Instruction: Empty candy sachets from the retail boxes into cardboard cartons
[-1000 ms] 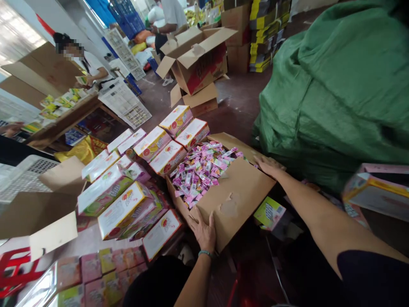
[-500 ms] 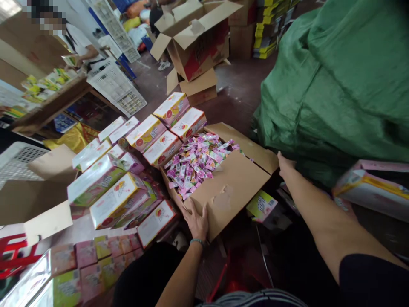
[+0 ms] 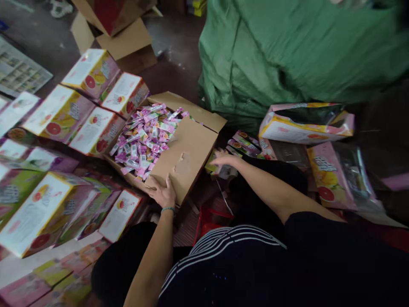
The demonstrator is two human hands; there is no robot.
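An opened cardboard carton [image 3: 198, 138] full of small pink and purple sachets [image 3: 150, 136] is in front of me, one flap lying partly over them. My left hand [image 3: 163, 194] rests spread on the carton's near edge, fingers on the flap and rim. To the carton's right, my right hand [image 3: 223, 157] reaches down with outstretched fingers over a small green box [image 3: 210, 165]. Whether its fingertips touch that box is unclear. Purple packs [image 3: 244, 143] lie just beyond this hand.
White-topped fruit-print boxes [image 3: 60, 113] stand in rows against the carton's left. A large green cover [image 3: 271, 55] bulges behind. At right lie an opened fruit-print box [image 3: 297, 128] and a pink pack [image 3: 332, 175]. Another carton [image 3: 128, 40] sits on the floor beyond.
My right hand has left the carton's right corner and come down to the green box. My left hand stays on the carton's near edge. The view has swung right and down.
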